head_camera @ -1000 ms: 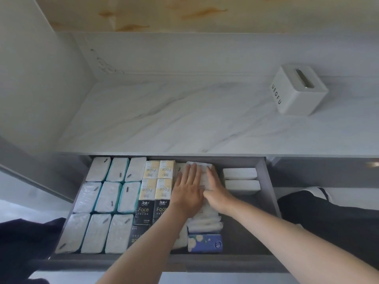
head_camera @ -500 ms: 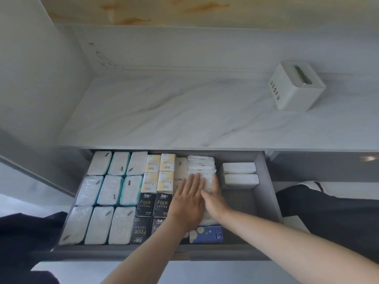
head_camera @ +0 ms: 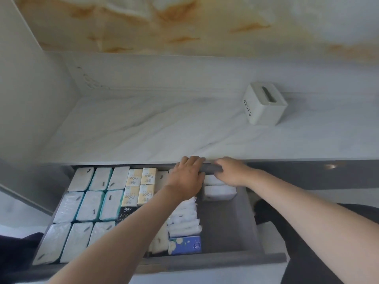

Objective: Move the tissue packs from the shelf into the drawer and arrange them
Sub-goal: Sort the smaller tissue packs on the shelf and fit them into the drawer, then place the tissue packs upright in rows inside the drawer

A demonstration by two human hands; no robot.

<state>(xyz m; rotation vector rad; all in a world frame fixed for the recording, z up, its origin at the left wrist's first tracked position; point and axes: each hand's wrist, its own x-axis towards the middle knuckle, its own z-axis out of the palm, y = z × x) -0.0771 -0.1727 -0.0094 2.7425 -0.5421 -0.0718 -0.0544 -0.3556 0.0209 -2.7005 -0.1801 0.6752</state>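
**Where the drawer meets the shelf edge, both hands reach in**

While the drawer [head_camera: 205, 262] stands pulled out beneath the marble shelf [head_camera: 143, 130], the head view shows both hands at its back, right under the shelf's front edge. The left hand [head_camera: 187, 176] lies flat over the rear of the middle packs. Its fingers [head_camera: 194, 159] are together and nearly straight, with the tips at that edge. The right hand [head_camera: 232, 171] sits just beside it, fingers bent leftward above the two white packs [head_camera: 220, 192] at the right rear. Whether they grip anything cannot be told.

The tissue packs [head_camera: 90, 206] fill the drawer's left and middle. There are three rows of white ones, then yellow Face packs [head_camera: 145, 194] and black Face packs [head_camera: 126, 215]. Next comes a white column [head_camera: 182, 218], with a blue floral pack [head_camera: 184, 245] nearest the front rim. Bare drawer floor [head_camera: 223, 228] lies open on the right, running from the two white packs to the front rim. A white tissue box [head_camera: 264, 106] stands far right on the shelf, well apart from the hands.
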